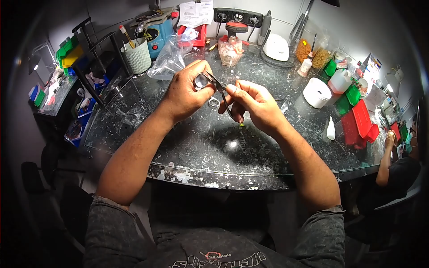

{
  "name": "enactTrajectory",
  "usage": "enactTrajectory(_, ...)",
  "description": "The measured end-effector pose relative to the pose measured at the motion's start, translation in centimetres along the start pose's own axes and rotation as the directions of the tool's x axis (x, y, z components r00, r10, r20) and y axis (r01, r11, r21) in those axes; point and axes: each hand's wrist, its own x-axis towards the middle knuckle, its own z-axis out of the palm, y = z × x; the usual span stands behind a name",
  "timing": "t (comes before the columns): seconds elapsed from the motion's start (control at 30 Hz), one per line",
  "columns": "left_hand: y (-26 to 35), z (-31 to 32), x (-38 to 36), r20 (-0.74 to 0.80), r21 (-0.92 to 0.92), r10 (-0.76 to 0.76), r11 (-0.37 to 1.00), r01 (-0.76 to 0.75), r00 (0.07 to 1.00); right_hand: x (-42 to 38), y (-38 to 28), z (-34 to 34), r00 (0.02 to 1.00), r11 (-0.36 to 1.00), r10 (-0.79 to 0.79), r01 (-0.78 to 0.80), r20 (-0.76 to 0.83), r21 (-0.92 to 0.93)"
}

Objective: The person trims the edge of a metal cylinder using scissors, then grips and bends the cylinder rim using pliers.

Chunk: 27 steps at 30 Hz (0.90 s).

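Note:
My left hand [188, 91] is closed around a small round metal piece [201, 80], which shows between the thumb and fingers. In my right hand [250, 102] are pliers [225, 99] with dark handles, their jaws up against the round piece. The fingers of that hand are wrapped round the handles. Just below the hands, a metal ring [214, 103] lies on the dark, worn tabletop [196, 147]. A small yellow-green bit [241, 125] shows under the right fingertips.
Along the back stand a ribbed cup [136, 57], a blue machine [161, 39], a plastic bag [169, 60] and a pink-filled jar [231, 51]. To the right are a white roll [317, 93], a small white bottle [331, 129] and red bins [363, 118]. A co-worker [397, 172] sits far right.

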Motion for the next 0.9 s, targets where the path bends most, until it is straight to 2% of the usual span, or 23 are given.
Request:
enactTrajectory(0.1,0.2,0.1,-0.1,-0.002,0.020,0.004,1.000,-0.004,1.000,0.2,-0.1,-0.4,0.998,0.999,0.022,-0.023,0.051,0.022)
enactTrajectory(0.2,0.3,0.2,-0.1,-0.026,-0.011,-0.002,1.000,0.002,1.000,0.5,0.1,-0.4,0.999,0.998,-0.050,0.050,0.007,-0.037)
enactTrajectory(0.3,0.2,0.1,-0.1,-0.007,-0.049,-0.024,0.999,0.024,1.000,0.7,0.8,-0.9,0.997,0.976,-0.071,0.063,0.029,0.208)
enactTrajectory(0.37,0.0,0.0,-0.1,-0.002,-0.080,-0.025,0.996,0.025,1.000,0.4,0.6,-0.8,0.999,0.962,-0.026,0.017,0.030,0.274)
enactTrajectory(0.43,-0.4,-0.2,0.1,-0.012,-0.198,0.120,0.973,-0.120,0.993,0.3,0.0,-0.7,0.999,0.931,0.020,-0.036,0.048,0.364)
enactTrajectory(0.47,-0.4,-0.3,0.1,-0.012,-0.198,0.119,0.973,-0.119,0.993,0.3,0.0,-0.7,0.999,0.931,0.020,-0.036,0.048,0.364)
enactTrajectory(0.53,-0.3,-0.4,0.2,0.010,-0.332,0.062,0.942,-0.055,0.998,0.3,0.2,-0.6,0.998,0.900,0.017,-0.042,0.060,0.435)
enactTrajectory(0.67,0.3,-0.5,0.1,0.000,-0.234,0.074,0.969,-0.072,0.997,0.1,-0.1,-0.1,0.999,0.899,0.026,-0.042,0.043,0.436)
enactTrajectory(0.77,0.5,-0.6,0.0,0.000,-0.253,0.074,0.965,-0.071,0.997,0.1,0.0,0.0,0.997,0.918,0.000,-0.031,0.078,0.396)
enactTrajectory(0.9,0.2,-0.5,0.1,0.003,-0.293,0.101,0.951,-0.095,0.995,0.0,-0.3,0.1,0.983,0.856,0.074,-0.150,0.169,0.494)
